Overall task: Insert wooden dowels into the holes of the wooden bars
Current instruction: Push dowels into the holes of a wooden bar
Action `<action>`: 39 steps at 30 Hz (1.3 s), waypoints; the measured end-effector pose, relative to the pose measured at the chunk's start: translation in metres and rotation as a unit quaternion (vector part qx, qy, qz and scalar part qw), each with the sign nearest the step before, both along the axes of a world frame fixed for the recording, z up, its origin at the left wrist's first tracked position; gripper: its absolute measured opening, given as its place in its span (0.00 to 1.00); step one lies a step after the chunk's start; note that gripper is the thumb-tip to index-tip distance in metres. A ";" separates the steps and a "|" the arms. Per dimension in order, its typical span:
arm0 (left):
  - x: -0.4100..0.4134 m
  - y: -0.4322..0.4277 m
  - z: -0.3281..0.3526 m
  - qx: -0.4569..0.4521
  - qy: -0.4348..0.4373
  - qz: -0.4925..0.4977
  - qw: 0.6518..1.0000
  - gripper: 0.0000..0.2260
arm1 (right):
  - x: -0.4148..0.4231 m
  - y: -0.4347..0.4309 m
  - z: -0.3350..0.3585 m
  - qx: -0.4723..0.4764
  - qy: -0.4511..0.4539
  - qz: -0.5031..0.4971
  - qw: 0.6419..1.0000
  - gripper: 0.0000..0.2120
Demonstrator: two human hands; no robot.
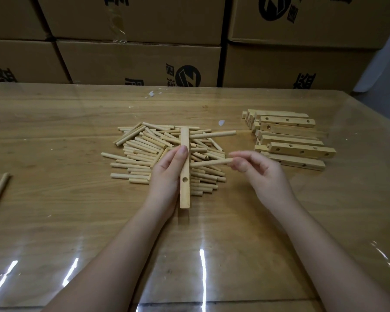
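1. The left hand (167, 174) is gripping a bar (184, 197) above the dowel pile (144, 149), fingers curled round it; 1 dowel (214, 134) is sitting in its top hole.
2. The right hand (257, 172) is pinching a 2nd dowel (208, 163) by thumb and fingertips, its tip meeting the bar's middle.
3. The bottom hole (185, 179) is gaping, and the stack (295, 140) at right is waiting unfilled.

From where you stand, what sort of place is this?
Probably a small assembly workshop or stockroom. Printed cardboard cartons are stacked behind the table, which carries a heap of dowels and a stack of drilled bars, and the left hand holds a bar while the right hand pinches a dowel.
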State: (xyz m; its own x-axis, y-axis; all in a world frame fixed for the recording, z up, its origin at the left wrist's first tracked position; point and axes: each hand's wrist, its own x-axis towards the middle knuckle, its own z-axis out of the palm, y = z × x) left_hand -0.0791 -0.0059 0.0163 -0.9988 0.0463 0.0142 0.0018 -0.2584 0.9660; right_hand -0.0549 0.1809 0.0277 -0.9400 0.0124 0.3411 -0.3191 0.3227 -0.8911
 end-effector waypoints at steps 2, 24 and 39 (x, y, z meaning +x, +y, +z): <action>-0.001 0.000 -0.002 -0.011 0.005 -0.008 1.000 0.18 | -0.002 0.003 0.003 -0.074 0.011 -0.011 0.997 0.17; 0.005 0.003 0.001 -0.079 0.049 -0.077 0.993 0.09 | -0.008 0.013 -0.001 -0.122 0.038 -0.061 0.990 0.07; -0.004 -0.004 -0.002 -0.044 0.028 0.030 0.998 0.15 | -0.004 0.005 -0.003 -0.074 -0.002 0.020 0.997 0.09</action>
